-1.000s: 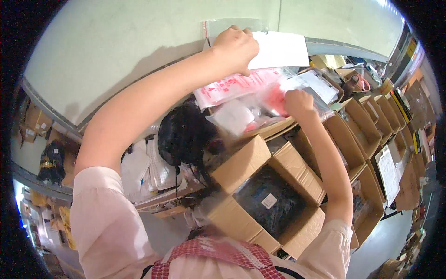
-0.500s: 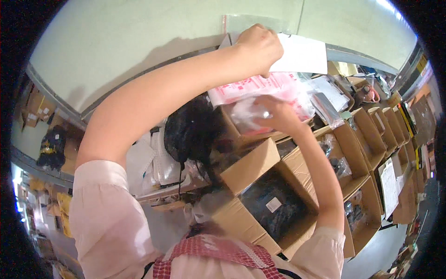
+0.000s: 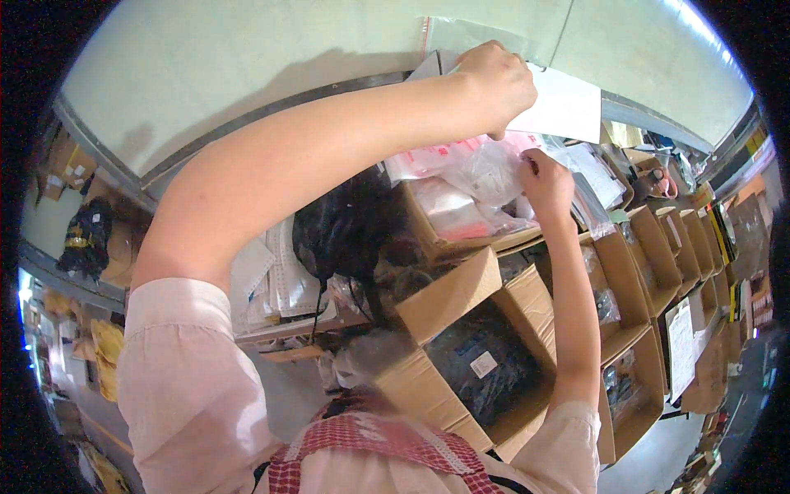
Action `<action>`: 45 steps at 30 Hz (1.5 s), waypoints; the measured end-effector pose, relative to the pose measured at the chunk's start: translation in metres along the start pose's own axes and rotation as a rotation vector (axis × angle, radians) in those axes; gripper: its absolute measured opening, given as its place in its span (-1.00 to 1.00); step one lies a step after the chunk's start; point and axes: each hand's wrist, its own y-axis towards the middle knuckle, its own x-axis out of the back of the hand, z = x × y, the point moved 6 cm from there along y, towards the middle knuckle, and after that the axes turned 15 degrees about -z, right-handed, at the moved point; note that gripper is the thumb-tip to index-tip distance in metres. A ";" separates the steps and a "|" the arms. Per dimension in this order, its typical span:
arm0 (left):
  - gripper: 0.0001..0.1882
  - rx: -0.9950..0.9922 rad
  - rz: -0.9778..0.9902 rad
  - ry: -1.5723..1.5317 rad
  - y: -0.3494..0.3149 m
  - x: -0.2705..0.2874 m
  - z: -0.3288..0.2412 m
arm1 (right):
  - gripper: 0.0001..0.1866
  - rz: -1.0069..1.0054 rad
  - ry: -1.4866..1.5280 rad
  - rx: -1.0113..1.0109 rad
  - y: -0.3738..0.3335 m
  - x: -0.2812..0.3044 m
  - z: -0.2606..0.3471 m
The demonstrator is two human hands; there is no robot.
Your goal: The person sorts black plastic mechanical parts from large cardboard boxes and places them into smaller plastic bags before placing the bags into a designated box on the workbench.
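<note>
Left hand (image 3: 498, 86) is at the upper centre, back of the hand toward the camera, over the near left part of a blank white rectangular sheet (image 3: 568, 103); its fingers are curled in, and their tips are hidden, so cannot tell what they grip. A flat clear plastic bag with a red strip at one edge (image 3: 465, 37) shows just beyond this hand. Right hand (image 3: 550, 191) is lower and slightly to the right, fingers bent with a small gap by the thumb, against crumpled clear plastic bags (image 3: 490, 179); cannot tell whether they pinch the film. These bags lie over white plastic packaging with pink-red print (image 3: 411, 166), within a low brown cardboard box (image 3: 418, 216). Nearer the body, a brown cardboard carton with spread flaps (image 3: 448, 296) contains a dark plastic-wrapped mass (image 3: 461, 350) bearing a small white label (image 3: 483, 365). Black fabric item with cords (image 3: 333, 226) is left of the low box; further open cardboard boxes (image 3: 627, 288) stand to the right.
</note>
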 end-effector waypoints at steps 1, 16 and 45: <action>-0.46 0.005 0.017 -0.003 -0.002 -0.002 0.001 | -0.80 0.023 -0.028 -0.045 0.000 0.007 0.004; -0.50 0.019 0.033 0.052 0.007 0.000 -0.001 | -0.81 -0.092 0.328 0.193 -0.065 0.031 0.041; -0.34 0.101 0.153 0.029 0.010 0.006 -0.003 | -0.65 -0.066 -0.169 -0.174 -0.041 0.022 -0.098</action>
